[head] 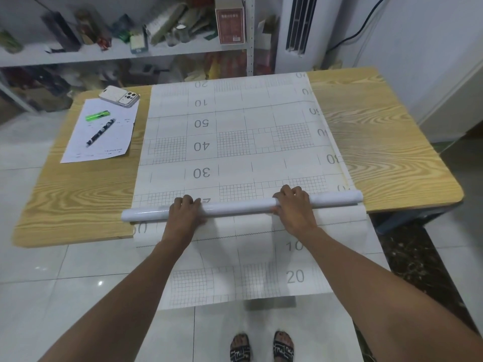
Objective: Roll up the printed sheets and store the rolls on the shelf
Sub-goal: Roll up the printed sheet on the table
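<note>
A large printed sheet (230, 131) with grid squares and numbers lies flat across the wooden table (379, 152). Near the table's front edge part of it is wound into a white roll (240, 206) that lies left to right. My left hand (187, 211) grips the roll left of its middle, fingers curled over the top. My right hand (294, 205) grips it right of the middle the same way. Another printed sheet (248, 270) hangs from under the roll over the table edge toward the floor. The shelf (125, 52) stands behind the table.
On the table's left lie a white paper (104, 137) with a green lighter (97, 115) and a pen (100, 131) on it, and a phone (119, 96). The shelf is crowded with boxes and clutter. A white air conditioner (298, 24) stands at the back right.
</note>
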`<state>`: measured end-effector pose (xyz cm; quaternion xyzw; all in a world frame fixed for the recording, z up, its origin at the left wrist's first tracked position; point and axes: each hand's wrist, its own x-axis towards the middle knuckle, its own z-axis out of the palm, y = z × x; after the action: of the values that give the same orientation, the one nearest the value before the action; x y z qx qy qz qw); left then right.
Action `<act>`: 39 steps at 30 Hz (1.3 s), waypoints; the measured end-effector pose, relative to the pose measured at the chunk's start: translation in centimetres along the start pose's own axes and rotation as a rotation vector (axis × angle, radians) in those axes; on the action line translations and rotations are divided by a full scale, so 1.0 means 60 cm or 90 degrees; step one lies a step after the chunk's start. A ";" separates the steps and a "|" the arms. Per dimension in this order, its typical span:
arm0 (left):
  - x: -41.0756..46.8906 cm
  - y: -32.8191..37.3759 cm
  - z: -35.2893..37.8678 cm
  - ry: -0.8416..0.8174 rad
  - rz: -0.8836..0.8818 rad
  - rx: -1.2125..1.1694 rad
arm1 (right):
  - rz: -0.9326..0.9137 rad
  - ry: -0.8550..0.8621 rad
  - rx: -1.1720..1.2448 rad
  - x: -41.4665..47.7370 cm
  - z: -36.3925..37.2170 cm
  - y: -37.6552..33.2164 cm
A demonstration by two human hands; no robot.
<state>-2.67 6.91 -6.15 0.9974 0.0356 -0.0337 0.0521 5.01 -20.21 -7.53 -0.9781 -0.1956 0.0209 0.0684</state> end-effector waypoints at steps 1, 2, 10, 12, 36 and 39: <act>0.002 -0.003 0.002 -0.006 0.000 0.007 | -0.003 0.001 -0.007 0.000 0.000 0.001; 0.003 -0.005 0.002 -0.010 0.001 0.007 | -0.008 0.003 -0.012 0.002 -0.001 0.001; 0.011 -0.018 -0.003 -0.017 -0.028 -0.097 | -0.028 0.016 0.077 0.001 -0.006 0.004; 0.008 -0.018 -0.005 -0.018 -0.029 -0.104 | -0.028 0.029 0.083 0.000 -0.006 0.004; -0.026 -0.014 0.007 -0.012 0.024 -0.120 | -0.032 -0.050 -0.013 -0.006 -0.010 0.002; -0.028 -0.019 0.008 -0.003 0.006 -0.145 | -0.025 -0.057 -0.005 -0.009 -0.013 -0.001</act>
<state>-4.44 7.86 -6.60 0.9851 0.0346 -0.0313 0.1656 4.55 -20.47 -6.73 -0.9724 -0.2176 0.0626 0.0565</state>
